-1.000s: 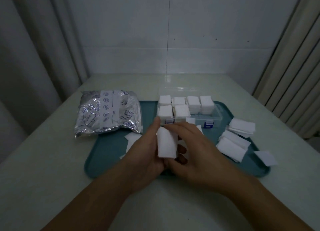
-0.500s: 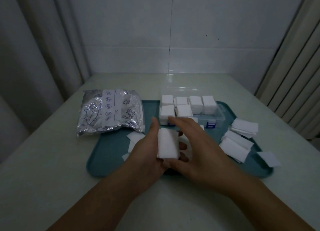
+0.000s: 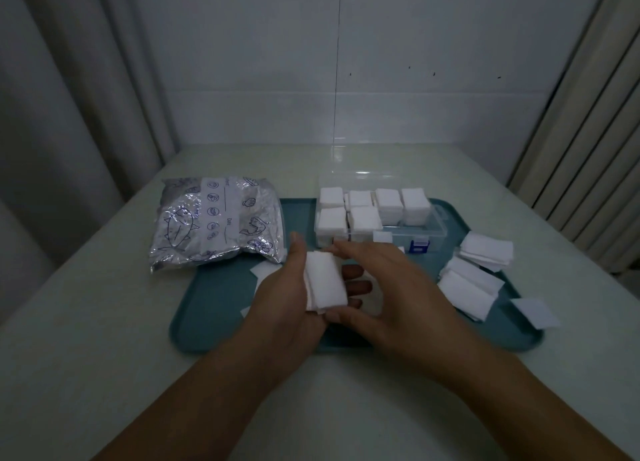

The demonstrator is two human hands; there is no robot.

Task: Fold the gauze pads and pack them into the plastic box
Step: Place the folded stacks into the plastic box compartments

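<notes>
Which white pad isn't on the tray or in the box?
The folded gauze pad in the left hand; one more lies off the tray, on the table at right.

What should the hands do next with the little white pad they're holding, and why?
Probably carry the folded gauze pad forward to the plastic box. The pad already looks folded, resting in the left hand with the right hand beside it, and the box's front right part looks unfilled.
</notes>
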